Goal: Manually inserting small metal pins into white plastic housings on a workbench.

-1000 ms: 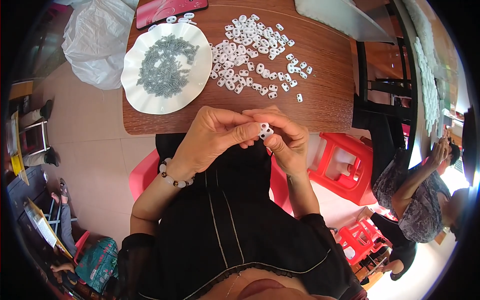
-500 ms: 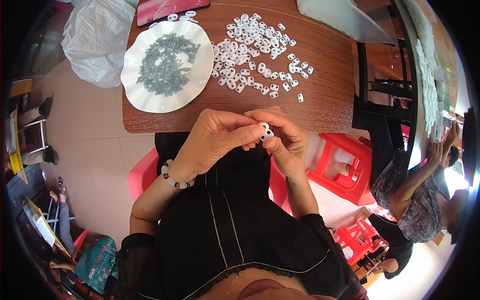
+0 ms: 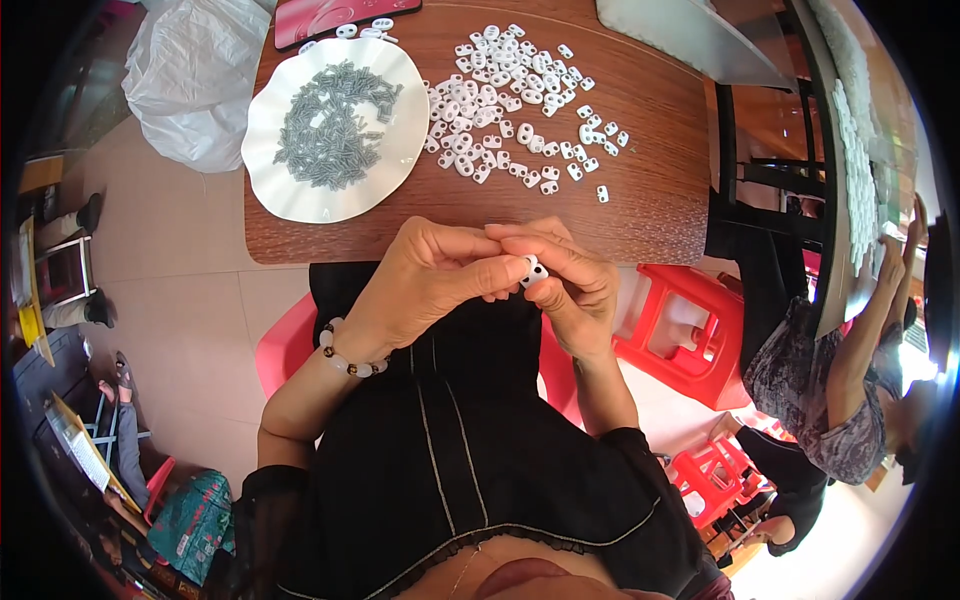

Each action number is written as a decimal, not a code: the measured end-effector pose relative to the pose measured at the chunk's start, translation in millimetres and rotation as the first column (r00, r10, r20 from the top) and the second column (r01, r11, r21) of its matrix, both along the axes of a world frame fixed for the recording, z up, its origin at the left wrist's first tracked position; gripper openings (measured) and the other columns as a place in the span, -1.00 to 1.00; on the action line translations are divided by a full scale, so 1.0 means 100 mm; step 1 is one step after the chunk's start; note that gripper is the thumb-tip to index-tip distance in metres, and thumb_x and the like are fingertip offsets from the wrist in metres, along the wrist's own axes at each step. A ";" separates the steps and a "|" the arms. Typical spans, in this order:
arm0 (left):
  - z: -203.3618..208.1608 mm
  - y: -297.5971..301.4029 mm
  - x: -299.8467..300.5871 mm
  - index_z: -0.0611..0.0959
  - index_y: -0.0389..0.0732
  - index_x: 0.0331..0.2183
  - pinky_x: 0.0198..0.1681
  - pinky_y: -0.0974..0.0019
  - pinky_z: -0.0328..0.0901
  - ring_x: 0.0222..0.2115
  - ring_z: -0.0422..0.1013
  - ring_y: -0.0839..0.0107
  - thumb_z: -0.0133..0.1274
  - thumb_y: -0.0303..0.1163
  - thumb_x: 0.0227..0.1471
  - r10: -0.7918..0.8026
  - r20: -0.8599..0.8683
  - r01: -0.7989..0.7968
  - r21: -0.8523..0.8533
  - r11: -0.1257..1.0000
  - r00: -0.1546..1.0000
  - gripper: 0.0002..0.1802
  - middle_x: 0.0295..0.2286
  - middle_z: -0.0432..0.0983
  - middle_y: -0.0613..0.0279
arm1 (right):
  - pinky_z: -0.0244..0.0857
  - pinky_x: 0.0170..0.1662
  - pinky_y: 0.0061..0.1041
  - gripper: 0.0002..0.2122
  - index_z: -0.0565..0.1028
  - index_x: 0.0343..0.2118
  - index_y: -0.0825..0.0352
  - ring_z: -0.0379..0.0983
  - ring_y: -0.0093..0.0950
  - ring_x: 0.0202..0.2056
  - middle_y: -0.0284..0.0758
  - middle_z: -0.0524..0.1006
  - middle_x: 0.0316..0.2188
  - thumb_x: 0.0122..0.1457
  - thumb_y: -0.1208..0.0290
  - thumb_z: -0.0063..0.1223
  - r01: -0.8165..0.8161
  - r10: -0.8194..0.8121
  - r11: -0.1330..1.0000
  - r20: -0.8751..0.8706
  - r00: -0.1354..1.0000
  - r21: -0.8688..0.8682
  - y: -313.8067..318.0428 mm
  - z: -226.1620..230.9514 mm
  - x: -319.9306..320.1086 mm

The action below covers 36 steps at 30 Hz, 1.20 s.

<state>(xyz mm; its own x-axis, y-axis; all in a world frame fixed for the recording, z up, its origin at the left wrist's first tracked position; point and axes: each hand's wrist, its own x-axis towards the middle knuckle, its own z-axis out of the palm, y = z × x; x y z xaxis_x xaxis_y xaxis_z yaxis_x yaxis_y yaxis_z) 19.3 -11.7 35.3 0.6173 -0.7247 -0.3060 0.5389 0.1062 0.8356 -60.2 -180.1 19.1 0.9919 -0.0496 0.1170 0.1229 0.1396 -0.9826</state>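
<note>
Just off the table's near edge, my left hand (image 3: 445,265) and my right hand (image 3: 570,275) meet fingertip to fingertip. Between them they pinch a small white plastic piece with two dark holes (image 3: 534,272). My left thumb and fingers press on its left side, while my right thumb and forefinger close round its right side. Fingers cover part of the piece. Beyond my hands, many similar white two-holed pieces (image 3: 500,100) lie scattered on the table. A white wavy-rimmed plate (image 3: 265,165) at the left holds a heap of small grey cylindrical pins (image 3: 335,130).
The brown wooden table (image 3: 640,180) carries a pink tray-like item (image 3: 340,18) at the far left and a pale bin (image 3: 690,40) at the far right. A white plastic bag (image 3: 195,85) stands left of it. Red stools (image 3: 685,330) and another person (image 3: 840,400) are on the right.
My fingers have closed further over the white piece, and its raised upper part no longer shows. The co-worker at the right has lifted their arms.
</note>
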 end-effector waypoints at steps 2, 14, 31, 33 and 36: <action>0.01 0.00 0.00 0.71 -0.32 -0.41 -0.46 0.56 0.28 -0.55 0.38 0.65 0.17 -0.40 0.05 -0.010 -0.013 0.010 -0.007 1.000 1.000 -0.83 -0.59 0.53 0.32 | 0.26 -0.04 -0.39 -0.67 0.54 -0.11 0.44 0.38 -0.36 -0.12 -0.14 0.54 -0.09 0.14 0.31 0.13 -0.012 0.012 1.000 -0.015 1.000 0.005 -0.01 0.02 0.00; -0.03 0.02 -0.03 0.69 -0.38 -0.37 -0.44 0.52 0.32 -0.54 0.39 0.59 0.18 -0.42 0.04 0.038 -0.088 -0.047 -0.108 0.993 0.995 -0.82 -0.54 0.56 0.22 | 0.26 0.00 -0.38 -0.68 0.54 -0.12 0.47 0.40 -0.37 -0.11 -0.13 0.55 -0.11 0.13 0.35 0.14 -0.040 0.045 0.994 -0.051 0.998 0.101 -0.02 0.02 0.02; 0.03 0.00 -0.03 0.68 -0.39 -0.36 -0.45 0.56 0.30 -0.53 0.37 0.66 0.16 -0.38 0.07 0.051 -0.002 -0.051 -0.020 0.999 0.999 -0.77 -0.55 0.53 0.29 | 0.30 -0.06 -0.42 -0.68 0.53 -0.11 0.46 0.42 -0.39 -0.16 -0.11 0.55 -0.13 0.10 0.39 0.17 -0.007 0.007 0.999 -0.011 1.000 0.054 0.00 -0.03 0.03; 0.04 0.00 -0.03 0.68 -0.39 -0.36 -0.45 0.57 0.30 -0.53 0.37 0.66 0.16 -0.37 0.07 0.047 -0.009 -0.047 -0.012 0.999 0.999 -0.77 -0.55 0.53 0.29 | 0.30 -0.07 -0.42 -0.69 0.54 -0.12 0.46 0.42 -0.38 -0.17 -0.11 0.56 -0.15 0.09 0.42 0.18 0.006 -0.006 1.000 -0.023 1.000 0.023 0.00 0.00 0.02; 0.04 -0.01 -0.04 0.68 -0.40 -0.36 -0.45 0.57 0.29 -0.53 0.37 0.67 0.15 -0.38 0.08 0.041 -0.017 -0.041 -0.007 0.999 0.999 -0.77 -0.55 0.53 0.29 | 0.31 -0.08 -0.43 -0.71 0.55 -0.14 0.46 0.42 -0.39 -0.18 -0.13 0.57 -0.16 0.09 0.42 0.18 0.024 -0.024 1.000 -0.017 1.000 -0.013 0.00 -0.01 0.00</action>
<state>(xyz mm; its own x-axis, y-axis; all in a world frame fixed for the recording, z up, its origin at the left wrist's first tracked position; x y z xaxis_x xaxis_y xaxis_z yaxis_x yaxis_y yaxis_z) 15.3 -12.6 39.0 0.6416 -0.7010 -0.3113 0.5478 0.1346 0.8257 -59.9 -179.9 17.7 0.9923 -0.0724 0.1004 0.1089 0.1245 -0.9862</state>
